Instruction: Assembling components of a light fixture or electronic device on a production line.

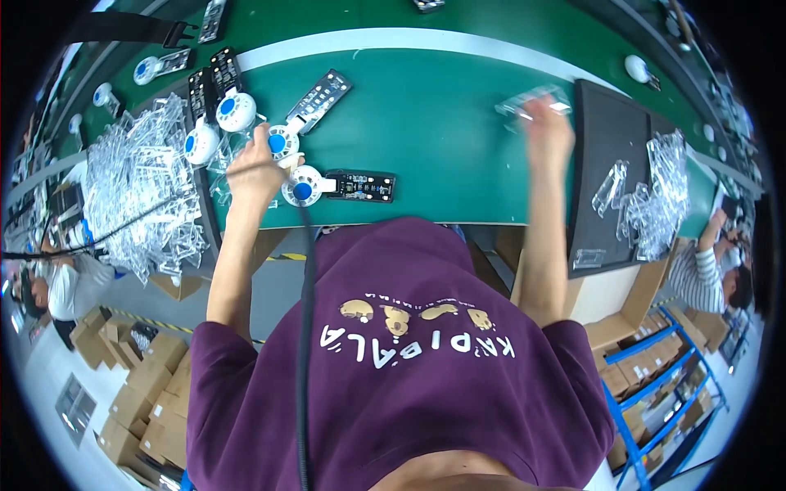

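Note:
At the left of the green worktop my left hand point(254, 168) is closed, finger and thumb at the edge of a white disc point(283, 141) with a blue centre. From that disc a black circuit board point(319, 100) slants away to the far right. Just nearer lies a similar disc point(302, 186), joined to a dark board point(360, 186). Two more discs with boards, one of them this white one point(236, 112), sit beyond my left hand. Over on the right, my right hand point(547, 135) is raised and blurred, its fingers closed on a clear plastic piece point(530, 101).
A large heap of clear plastic pieces point(143, 184) lies left of my left hand. On the right, a black tray point(588, 164) carries more clear pieces point(655, 200). A pale strip point(409, 39) crosses the far worktop. A black cable point(303, 344) hangs down in front of me.

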Demonstrator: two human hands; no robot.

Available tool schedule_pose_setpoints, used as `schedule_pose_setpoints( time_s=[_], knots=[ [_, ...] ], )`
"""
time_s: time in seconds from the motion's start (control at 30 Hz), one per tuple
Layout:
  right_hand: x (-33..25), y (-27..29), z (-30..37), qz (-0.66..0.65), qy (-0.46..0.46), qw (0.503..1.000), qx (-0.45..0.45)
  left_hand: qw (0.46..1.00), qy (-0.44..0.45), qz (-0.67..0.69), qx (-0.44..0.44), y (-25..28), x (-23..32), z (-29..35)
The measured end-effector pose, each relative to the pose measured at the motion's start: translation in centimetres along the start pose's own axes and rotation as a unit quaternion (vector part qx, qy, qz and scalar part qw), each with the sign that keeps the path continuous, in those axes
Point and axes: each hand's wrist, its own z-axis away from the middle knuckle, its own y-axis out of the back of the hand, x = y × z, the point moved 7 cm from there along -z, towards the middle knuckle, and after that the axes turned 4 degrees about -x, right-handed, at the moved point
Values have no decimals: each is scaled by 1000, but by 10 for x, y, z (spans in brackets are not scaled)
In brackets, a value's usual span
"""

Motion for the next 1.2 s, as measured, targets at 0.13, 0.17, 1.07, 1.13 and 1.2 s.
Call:
schedule_pose_setpoints(
  time_s=[0.13, 0.17, 1.07, 1.13, 1.2],
  knots=[
    [27, -30, 16, 166, 42, 984, 52, 995, -19, 83, 60, 4, 11, 4],
    [8, -39, 26, 372, 155, 912, 74, 994, -25, 86, 59, 5, 14, 1],
    [-2, -162, 4, 557, 282, 746, -232, 525, -141, 833, -101, -30, 155, -166],
    [6, -169, 3, 557, 274, 747, -237, 519, -141, 837, -100, -31, 155, -167],
    [6, -178, 3, 609, 329, 695, -195, 508, -143, 844, -102, -33, 157, -168]
  ],
)
